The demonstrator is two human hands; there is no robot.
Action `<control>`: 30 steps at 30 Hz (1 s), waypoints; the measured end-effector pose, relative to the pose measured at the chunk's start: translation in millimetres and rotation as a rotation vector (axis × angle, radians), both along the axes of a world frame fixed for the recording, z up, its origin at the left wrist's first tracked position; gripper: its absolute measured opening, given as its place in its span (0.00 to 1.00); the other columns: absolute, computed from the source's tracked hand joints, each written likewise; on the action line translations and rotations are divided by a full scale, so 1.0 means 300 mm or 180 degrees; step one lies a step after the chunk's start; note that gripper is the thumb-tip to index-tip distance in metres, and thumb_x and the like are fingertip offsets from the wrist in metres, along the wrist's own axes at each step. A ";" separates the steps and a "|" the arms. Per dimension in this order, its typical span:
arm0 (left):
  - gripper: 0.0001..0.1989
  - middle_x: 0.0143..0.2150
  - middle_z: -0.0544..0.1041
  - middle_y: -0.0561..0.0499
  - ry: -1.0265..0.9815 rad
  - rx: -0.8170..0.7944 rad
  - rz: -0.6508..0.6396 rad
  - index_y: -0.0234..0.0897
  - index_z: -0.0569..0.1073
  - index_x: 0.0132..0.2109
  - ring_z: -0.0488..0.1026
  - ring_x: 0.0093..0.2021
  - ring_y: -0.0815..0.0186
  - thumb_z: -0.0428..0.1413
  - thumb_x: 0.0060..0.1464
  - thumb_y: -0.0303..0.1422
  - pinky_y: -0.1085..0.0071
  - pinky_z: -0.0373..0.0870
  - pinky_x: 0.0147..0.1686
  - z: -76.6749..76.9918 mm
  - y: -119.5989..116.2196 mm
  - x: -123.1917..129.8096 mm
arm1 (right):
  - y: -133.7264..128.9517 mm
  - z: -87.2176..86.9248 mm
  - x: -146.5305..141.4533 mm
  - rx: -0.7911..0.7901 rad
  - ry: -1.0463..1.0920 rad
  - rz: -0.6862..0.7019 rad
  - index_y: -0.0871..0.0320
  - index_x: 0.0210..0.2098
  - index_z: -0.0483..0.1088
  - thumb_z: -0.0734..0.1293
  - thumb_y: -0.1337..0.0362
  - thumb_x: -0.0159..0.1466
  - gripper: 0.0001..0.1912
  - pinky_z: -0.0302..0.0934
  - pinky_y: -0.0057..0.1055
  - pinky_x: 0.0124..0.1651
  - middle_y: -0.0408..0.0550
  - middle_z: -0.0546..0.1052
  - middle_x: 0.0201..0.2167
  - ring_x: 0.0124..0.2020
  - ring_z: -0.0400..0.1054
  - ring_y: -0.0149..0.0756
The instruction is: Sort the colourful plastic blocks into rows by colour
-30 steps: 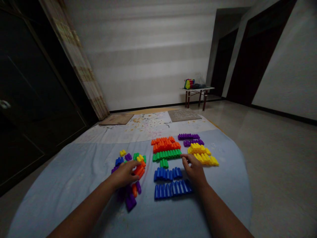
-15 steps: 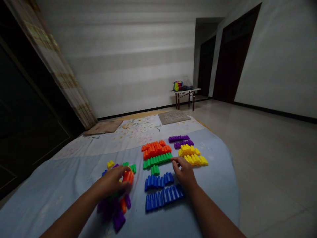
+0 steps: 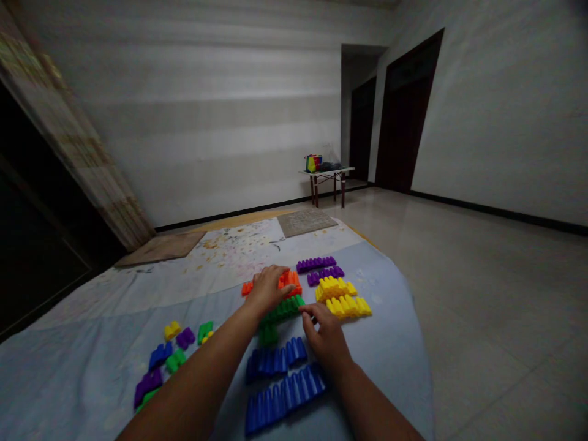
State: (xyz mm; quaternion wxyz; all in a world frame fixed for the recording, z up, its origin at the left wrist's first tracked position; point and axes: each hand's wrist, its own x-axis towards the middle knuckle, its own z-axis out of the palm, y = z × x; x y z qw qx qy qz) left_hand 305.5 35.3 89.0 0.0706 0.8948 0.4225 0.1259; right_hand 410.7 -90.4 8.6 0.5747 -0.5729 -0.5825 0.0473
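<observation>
My left hand [image 3: 269,289] is over the orange block rows, closed around an orange ribbed block [image 3: 289,280] between thumb and fingers. Its palm and wrist hide part of the orange blocks [image 3: 247,288] lying there. Just below is a green row of blocks [image 3: 285,309], with a short green block [image 3: 269,334] in front of it. My right hand [image 3: 325,334] has its fingers curled in, fingertips at the right end of the green row; no block shows in them. Blue block rows [image 3: 285,395] lie nearest me, between my forearms.
Yellow rows [image 3: 349,307] and purple rows [image 3: 316,264] lie right of the orange ones. Loose mixed blocks, among them a purple block [image 3: 185,338], are scattered at left, partly behind my left forearm. Mats lie farther back; a small table [image 3: 327,173] stands by the wall.
My left hand has carried the orange block from the loose pile at left, up and right to the orange rows. My right hand stays by the green row. The view has turned slightly right.
</observation>
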 end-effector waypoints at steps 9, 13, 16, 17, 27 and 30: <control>0.25 0.52 0.70 0.42 0.0469 -0.0217 0.0232 0.40 0.69 0.51 0.63 0.54 0.52 0.51 0.47 0.45 0.54 0.56 0.50 -0.061 0.098 0.059 | 0.010 -0.001 -0.006 0.0040 0.0049 0.0031 0.58 0.35 0.70 0.58 0.70 0.61 0.10 0.61 0.30 0.34 0.47 0.72 0.29 0.31 0.65 0.34; 0.26 0.52 0.70 0.40 0.0596 -0.0237 0.0303 0.40 0.69 0.51 0.62 0.54 0.49 0.50 0.46 0.47 0.52 0.56 0.49 -0.071 0.116 0.057 | 0.008 0.000 -0.007 0.0022 0.0056 0.0028 0.58 0.35 0.70 0.58 0.71 0.60 0.10 0.61 0.30 0.35 0.47 0.72 0.29 0.32 0.65 0.34; 0.27 0.51 0.71 0.39 0.0662 -0.0245 0.0350 0.41 0.70 0.50 0.63 0.54 0.48 0.51 0.44 0.49 0.51 0.56 0.49 -0.071 0.125 0.056 | 0.005 0.005 -0.009 0.0026 0.0066 0.0020 0.58 0.35 0.70 0.58 0.71 0.60 0.10 0.61 0.30 0.34 0.47 0.72 0.29 0.31 0.65 0.34; 0.28 0.51 0.71 0.39 0.0681 -0.0257 0.0363 0.41 0.70 0.50 0.63 0.54 0.48 0.51 0.44 0.50 0.51 0.55 0.49 -0.069 0.126 0.055 | 0.004 0.007 -0.009 0.0038 0.0073 0.0012 0.58 0.35 0.70 0.58 0.71 0.60 0.10 0.61 0.30 0.34 0.47 0.72 0.29 0.31 0.65 0.34; 0.39 0.59 0.64 0.42 0.0807 -0.0474 0.0017 0.43 0.62 0.58 0.59 0.58 0.51 0.58 0.36 0.46 0.53 0.52 0.55 -0.057 0.120 0.104 | 0.005 0.014 -0.011 0.0018 0.0077 0.0017 0.58 0.35 0.70 0.58 0.71 0.61 0.10 0.62 0.31 0.35 0.48 0.73 0.30 0.32 0.66 0.34; 0.33 0.57 0.68 0.43 0.0823 -0.0500 -0.0058 0.44 0.65 0.55 0.62 0.56 0.51 0.58 0.38 0.43 0.53 0.53 0.54 -0.063 0.129 0.117 | 0.005 0.014 -0.012 0.0036 0.0075 -0.0008 0.58 0.35 0.70 0.58 0.71 0.61 0.10 0.62 0.31 0.35 0.47 0.73 0.29 0.32 0.66 0.34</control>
